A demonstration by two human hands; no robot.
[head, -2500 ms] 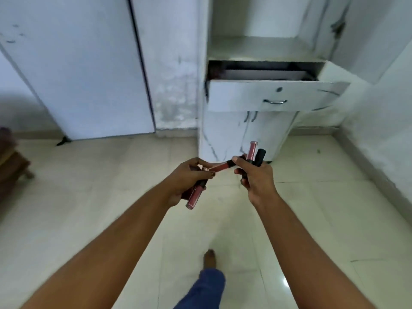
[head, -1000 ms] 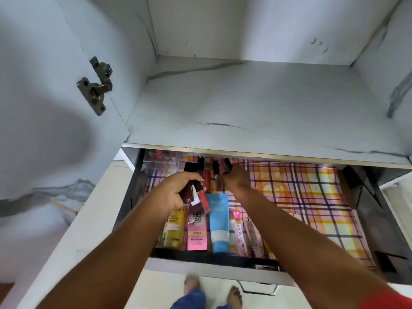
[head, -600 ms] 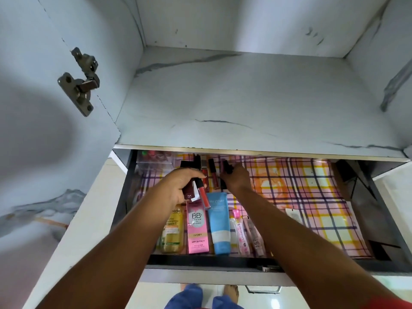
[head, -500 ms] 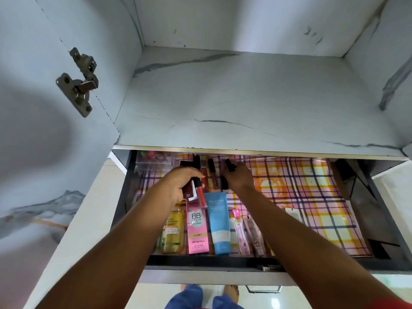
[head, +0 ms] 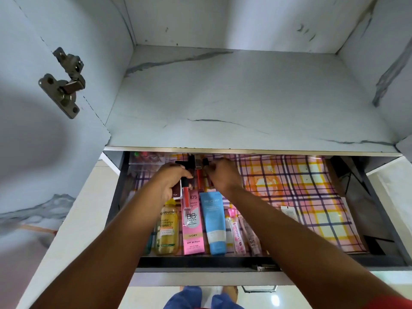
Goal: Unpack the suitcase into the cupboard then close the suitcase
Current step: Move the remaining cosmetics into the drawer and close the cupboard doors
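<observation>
Lipsticks were the step in hand: I stood over the open drawer (head: 223,263) of the cupboard (head: 223,97), both hands reaching to its back left part. My left hand (head: 169,182) was curled round a bunch of tubes (head: 185,195), one red one hanging down over the pink box (head: 193,228). My right hand (head: 223,177) was bent at the fingers over a dark-capped tube (head: 205,162) near the drawer's back; I judged it to be pinching that tube to set it down, though the fingertips were hidden from me. A red lipstick (head: 199,178) already lay between my hands on the checked liner (head: 301,197). Along the front lay a yellow bottle (head: 168,228), the pink box, a blue tube (head: 214,228) and smaller pink ones (head: 236,230), side by side. The suitcase was out of sight. Next, I reckoned, I had to let go on the right, then pass tubes across from the left one at a time and lay them beside the rest without knocking the row.
</observation>
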